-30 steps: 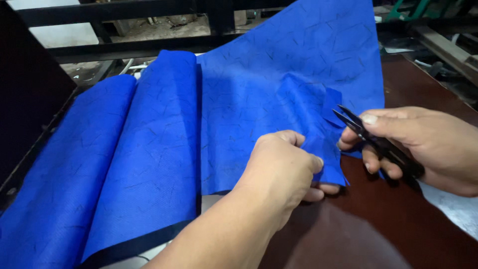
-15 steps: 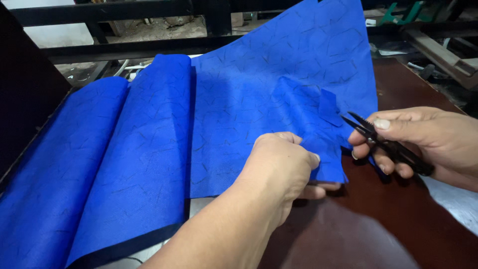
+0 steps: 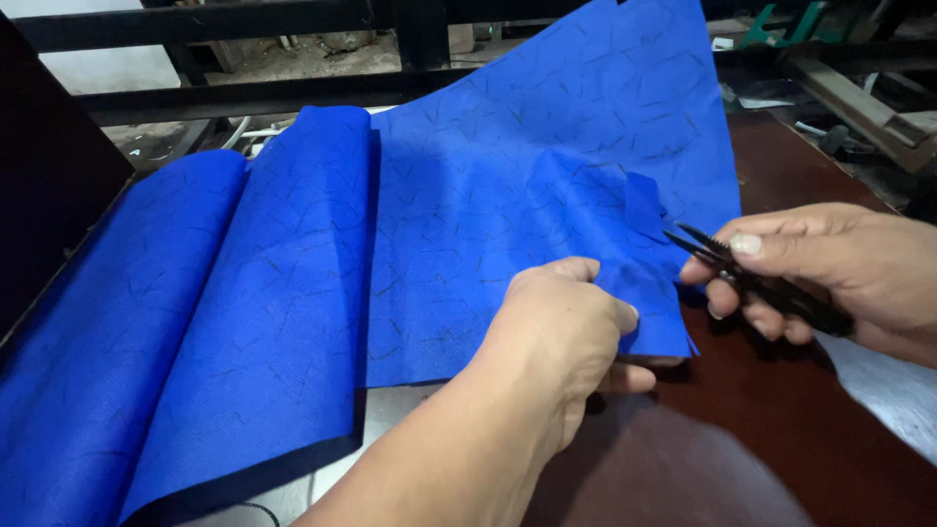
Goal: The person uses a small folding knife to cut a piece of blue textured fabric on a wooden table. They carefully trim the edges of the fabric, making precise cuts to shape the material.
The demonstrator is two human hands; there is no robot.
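A large sheet of blue fabric (image 3: 488, 215) with thin dark thread marks lies in folds across the table. My left hand (image 3: 561, 327) pinches the fabric's near right corner, fingers closed on the cloth. My right hand (image 3: 839, 268) holds small black thread snips (image 3: 742, 273), their blades open and pointing left at the fabric's right edge. That edge shows a cut flap just left of the blade tips.
The dark brown tabletop (image 3: 781, 439) shows at the lower right. Black metal bars (image 3: 244, 93) run along the far side. A dark panel (image 3: 49, 224) stands at the left. Clutter and wooden pieces (image 3: 849, 88) lie at the upper right.
The snips in my right hand have shifted slightly right relative to the fabric edge. My left hand keeps its pinch on the corner. The view has drifted a little.
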